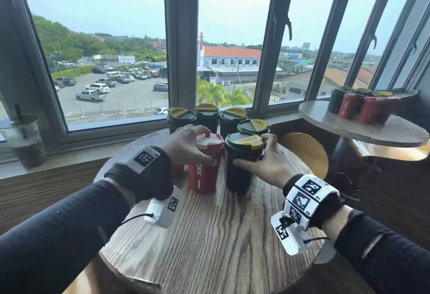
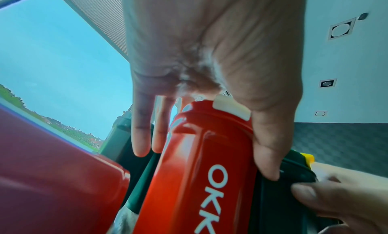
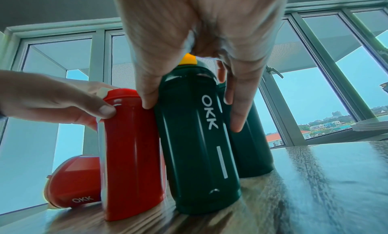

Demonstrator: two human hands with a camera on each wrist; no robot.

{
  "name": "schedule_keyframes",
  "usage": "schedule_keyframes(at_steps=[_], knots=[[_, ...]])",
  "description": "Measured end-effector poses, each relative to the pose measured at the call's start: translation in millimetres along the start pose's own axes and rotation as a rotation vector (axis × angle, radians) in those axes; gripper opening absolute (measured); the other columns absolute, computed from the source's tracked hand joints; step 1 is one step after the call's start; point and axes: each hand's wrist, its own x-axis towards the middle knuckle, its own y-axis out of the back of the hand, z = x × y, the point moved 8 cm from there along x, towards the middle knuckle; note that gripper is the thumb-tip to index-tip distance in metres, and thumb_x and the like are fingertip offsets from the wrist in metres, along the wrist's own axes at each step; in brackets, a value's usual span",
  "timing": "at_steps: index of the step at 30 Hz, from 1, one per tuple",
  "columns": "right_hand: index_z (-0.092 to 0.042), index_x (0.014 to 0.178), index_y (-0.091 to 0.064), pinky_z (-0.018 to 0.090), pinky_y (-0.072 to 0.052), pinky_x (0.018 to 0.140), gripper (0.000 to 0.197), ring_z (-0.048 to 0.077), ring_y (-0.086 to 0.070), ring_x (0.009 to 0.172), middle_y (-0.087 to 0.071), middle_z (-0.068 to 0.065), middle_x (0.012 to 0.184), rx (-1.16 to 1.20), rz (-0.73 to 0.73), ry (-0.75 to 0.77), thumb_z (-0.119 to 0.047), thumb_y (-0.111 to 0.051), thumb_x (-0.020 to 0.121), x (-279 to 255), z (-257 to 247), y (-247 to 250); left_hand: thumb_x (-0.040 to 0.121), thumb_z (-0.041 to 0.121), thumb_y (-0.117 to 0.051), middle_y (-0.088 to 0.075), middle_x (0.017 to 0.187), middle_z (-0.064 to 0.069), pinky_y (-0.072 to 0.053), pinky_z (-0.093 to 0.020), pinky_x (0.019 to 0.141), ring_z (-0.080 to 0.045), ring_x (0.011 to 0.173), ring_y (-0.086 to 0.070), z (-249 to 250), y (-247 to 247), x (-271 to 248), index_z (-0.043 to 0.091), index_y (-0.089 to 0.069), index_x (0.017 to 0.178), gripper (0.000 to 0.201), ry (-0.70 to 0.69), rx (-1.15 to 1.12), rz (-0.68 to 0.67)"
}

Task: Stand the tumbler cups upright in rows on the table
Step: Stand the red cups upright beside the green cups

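My left grip (image 1: pixel 186 147) curls around the red tumbler (image 1: pixel 204 168) near its white lid; "OKK" is printed in white down its side. My right grip (image 1: pixel 263 163) wraps the dark green tumbler (image 1: pixel 242 165), also marked "OKK". Both stand upright, touching, at desk (image 1: pixel 209 235) centre. Another red tumbler (image 3: pixel 73 181) lies on its side at 9 o'clock.

From head height we look forward and down over both forearms onto the round desk (image 1: pixel 209 235), facing the window (image 1: pixel 104 37) on its far side. At the left wrist we sit very close under the palm, tilted up toward sky and ceiling. At the right wrist we sit low, near the desk top, facing the window. All three views share the red cup (image 1: pixel 204 168) and the dark green cup (image 1: pixel 242 165).
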Motion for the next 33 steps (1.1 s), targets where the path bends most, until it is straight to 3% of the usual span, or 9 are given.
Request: schedule_keyframes(at_steps=[3, 6, 11, 15, 19, 23, 26, 29, 33], knots=[[-0.016, 0.128, -0.024, 0.035, -0.036, 0.101, 0.092, 0.023, -0.042, 0.119, -0.041, 0.010, 0.129, 0.008, 0.144, 0.100, -0.052, -0.077, 0.061, -6, -18, 19, 0.063, 0.037, -0.083, -0.047, 0.131, -0.007, -0.035, -0.026, 0.092, -0.020, 0.116, -0.045, 0, 4, -2, 0.020, -0.042, 0.136, 0.085, -0.015, -0.001, -0.013], [-0.014, 0.127, -0.032, 0.027, -0.031, 0.096, 0.078, 0.021, -0.040, 0.117, -0.042, 0.008, 0.126, -0.047, 0.233, 0.281, -0.046, -0.072, 0.069, -9, -53, 40, 0.064, 0.040, -0.082, -0.037, 0.146, -0.006, -0.029, -0.027, 0.102, -0.018, 0.128, -0.038, -5, 17, -9, 0.018, -0.030, 0.144, 0.098, -0.036, 0.028, -0.057], [-0.015, 0.125, -0.037, 0.021, -0.029, 0.091, 0.064, 0.014, -0.043, 0.114, -0.046, 0.005, 0.128, -0.116, -0.020, 0.491, -0.044, -0.066, 0.077, 2, -105, 24, 0.066, 0.047, -0.078, -0.039, 0.147, 0.000, -0.026, -0.024, 0.103, -0.007, 0.121, -0.038, -49, 49, -30, 0.022, -0.031, 0.143, 0.094, 0.028, 0.088, -0.082], [-0.020, 0.135, -0.030, 0.030, -0.030, 0.098, 0.080, 0.019, -0.039, 0.126, -0.040, 0.005, 0.139, -0.234, -0.226, 0.436, -0.063, -0.057, 0.074, 11, -110, -19, 0.066, 0.048, -0.077, -0.038, 0.147, 0.002, -0.027, -0.032, 0.108, -0.013, 0.129, -0.037, -95, 62, -46, 0.028, -0.033, 0.141, 0.089, 0.149, 0.207, -0.122], [-0.018, 0.136, -0.028, 0.039, -0.035, 0.100, 0.096, 0.023, -0.040, 0.125, -0.041, 0.007, 0.138, -0.395, -0.245, 0.416, -0.076, -0.050, 0.063, 15, -116, -48, 0.063, 0.052, -0.078, -0.034, 0.148, 0.000, -0.024, -0.040, 0.113, -0.019, 0.134, -0.031, -126, 57, -50, 0.029, -0.029, 0.142, 0.096, 0.182, 0.283, -0.198], [-0.017, 0.138, -0.028, 0.043, -0.036, 0.104, 0.104, 0.023, -0.040, 0.126, -0.041, 0.007, 0.139, -0.477, -0.256, 0.350, -0.079, -0.050, 0.057, 22, -114, -60, 0.059, 0.052, -0.080, -0.030, 0.149, 0.001, -0.023, -0.035, 0.111, -0.019, 0.135, -0.029, -146, 45, -41, 0.030, -0.025, 0.144, 0.103, 0.122, 0.285, -0.263], [-0.018, 0.139, -0.029, 0.037, -0.033, 0.105, 0.100, 0.020, -0.041, 0.127, -0.042, 0.004, 0.140, -0.527, -0.275, 0.290, -0.077, -0.052, 0.060, 24, -112, -64, 0.058, 0.052, -0.081, -0.033, 0.148, 0.002, -0.025, -0.028, 0.107, -0.016, 0.132, -0.034, -159, 35, -33, 0.028, -0.024, 0.144, 0.105, 0.045, 0.237, -0.307], [-0.020, 0.139, -0.031, 0.029, -0.030, 0.098, 0.095, 0.017, -0.042, 0.123, -0.044, 0.000, 0.136, -0.518, -0.285, 0.227, -0.071, -0.056, 0.062, 22, -113, -67, 0.060, 0.051, -0.080, -0.046, 0.132, 0.006, -0.031, -0.021, 0.095, -0.009, 0.115, -0.043, -172, 28, -29, 0.028, -0.028, 0.142, 0.100, -0.009, 0.123, -0.326], [-0.022, 0.135, -0.035, 0.028, -0.032, 0.095, 0.084, 0.016, -0.046, 0.116, -0.048, 0.001, 0.131, -0.478, -0.268, 0.170, -0.058, -0.068, 0.067, 17, -118, -66, 0.061, 0.049, -0.080, -0.053, 0.111, 0.011, -0.032, -0.010, 0.072, -0.008, 0.101, -0.050, -176, 27, -26, 0.029, -0.039, 0.132, 0.084, -0.079, 0.033, -0.305]])
